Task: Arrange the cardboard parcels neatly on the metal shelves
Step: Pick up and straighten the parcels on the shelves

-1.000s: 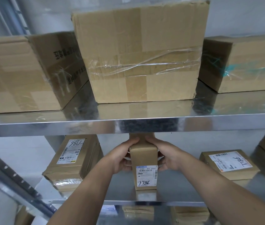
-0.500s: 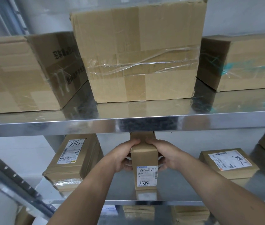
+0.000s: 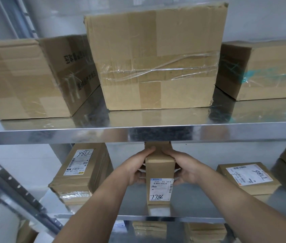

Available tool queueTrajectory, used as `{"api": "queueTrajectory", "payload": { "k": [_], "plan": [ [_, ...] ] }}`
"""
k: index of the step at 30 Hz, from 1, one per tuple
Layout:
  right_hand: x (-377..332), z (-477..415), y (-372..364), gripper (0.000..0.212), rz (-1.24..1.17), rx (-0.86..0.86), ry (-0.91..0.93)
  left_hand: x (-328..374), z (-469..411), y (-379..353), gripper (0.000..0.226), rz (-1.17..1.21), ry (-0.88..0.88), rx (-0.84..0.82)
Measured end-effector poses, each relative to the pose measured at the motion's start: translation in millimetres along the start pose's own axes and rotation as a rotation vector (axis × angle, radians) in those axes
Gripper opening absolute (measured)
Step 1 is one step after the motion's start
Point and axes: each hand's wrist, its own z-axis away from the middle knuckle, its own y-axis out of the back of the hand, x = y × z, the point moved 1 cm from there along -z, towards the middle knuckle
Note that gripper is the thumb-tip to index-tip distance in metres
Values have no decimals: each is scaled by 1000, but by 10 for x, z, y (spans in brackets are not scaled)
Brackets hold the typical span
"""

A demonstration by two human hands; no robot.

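Head camera showed the left hand (image 3: 138, 170) and right hand (image 3: 184, 170) curled round the sides of the narrow parcel (image 3: 159, 172), which stood upright on the middle shelf (image 3: 200, 204). Over the last second it had barely shifted, so placement looked settled. A taped parcel (image 3: 82, 169) lay left of the grip, a flat parcel (image 3: 247, 178) right, a large box (image 3: 156, 58) above.

A narrow upright parcel (image 3: 159, 168), marked 7786, is clasped at both sides by the left grip (image 3: 138, 170) and the right grip (image 3: 186, 171) on the lower metal shelf (image 3: 200, 204). It is flanked, well apart, by a tall labelled parcel (image 3: 84, 171) and a flat labelled parcel (image 3: 247, 178). A large taped box (image 3: 156, 58) is carried between two others on the upper metal shelf (image 3: 138, 134).
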Motion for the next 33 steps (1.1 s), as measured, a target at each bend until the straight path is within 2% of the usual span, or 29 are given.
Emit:
{"api": "queueTrajectory", "payload": {
  "k": [3, 5, 8, 10, 14, 17, 21, 25, 27, 33],
  "plan": [
    [28, -3, 78, 54, -81, -25, 3, -44, -61, 100, 79, 106, 29, -2],
    [78, -20, 166, 50, -157, -37, 9, -106, -105, 164, 74, 131, 41, 28],
    [194, -50, 287, 47, -268, -59, 15, -295, -178, 208, 61, 44, 64, 114],
    [270, -45, 348, 47, -359, -60, 24, -470, -242, 227, 61, 0, 82, 190],
    [403, -17, 446, 59, -503, -84, 37, -671, -269, 243, 62, 65, 73, 295],
    [471, -14, 483, 59, -601, -137, 40, -721, -250, 256, 48, 189, 92, 254],
    [548, -31, 473, 51, -691, -159, 62, -705, -258, 292, 43, 415, 87, 179],
    [582, -68, 500, 45, -660, -74, 90, -697, -333, 373, 47, 431, 52, 207],
    [581, -107, 537, 39, -597, 2, 161, -690, -340, 410, 47, 415, 31, 222],
    [616, -226, 649, 18, -188, 315, 327, -627, -330, 439, 35, 324, -31, 266]
  ]
}}
